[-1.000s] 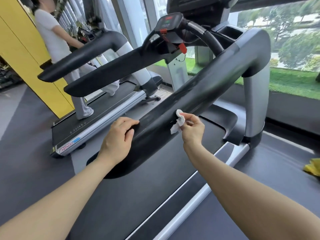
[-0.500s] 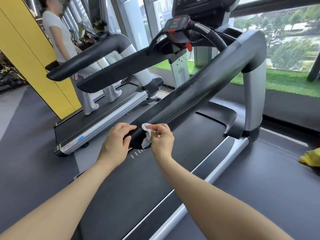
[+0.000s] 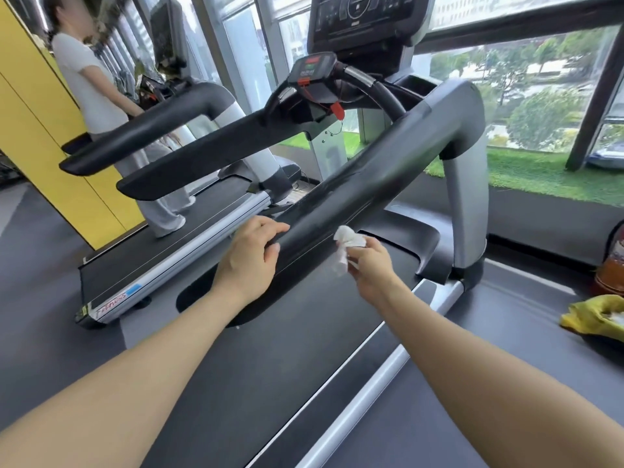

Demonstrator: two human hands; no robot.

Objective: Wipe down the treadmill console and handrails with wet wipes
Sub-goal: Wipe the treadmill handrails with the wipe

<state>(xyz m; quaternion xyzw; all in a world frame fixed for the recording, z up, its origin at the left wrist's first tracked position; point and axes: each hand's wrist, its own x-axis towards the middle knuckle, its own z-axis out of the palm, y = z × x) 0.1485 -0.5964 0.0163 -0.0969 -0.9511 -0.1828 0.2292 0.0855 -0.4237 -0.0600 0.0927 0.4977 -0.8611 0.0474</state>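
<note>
Right hand (image 3: 369, 268) pinches a crumpled white wet wipe (image 3: 347, 246) between thumb and fingertips, pressing it against the side face of the long black padded handrail (image 3: 354, 197), which runs from about seven o'clock up toward one o'clock. Left hand (image 3: 248, 260) curls over the same rail's top edge just beside the wipe, at its nine o'clock, fingers wrapped on and steadying it. At twelve o'clock the dark treadmill console with its red-lit panel (image 3: 312, 70) stands well beyond both hands.

The wipe is bunched small, so I judge each stroke covers only a narrow band; streaks or missed strips along the broad rail are likely unless it is unfolded. Pinched so lightly, the wipe could slip free onto the grey treadmill belt (image 3: 270, 366). A yellow cloth (image 3: 594, 319) lies at three o'clock.
</note>
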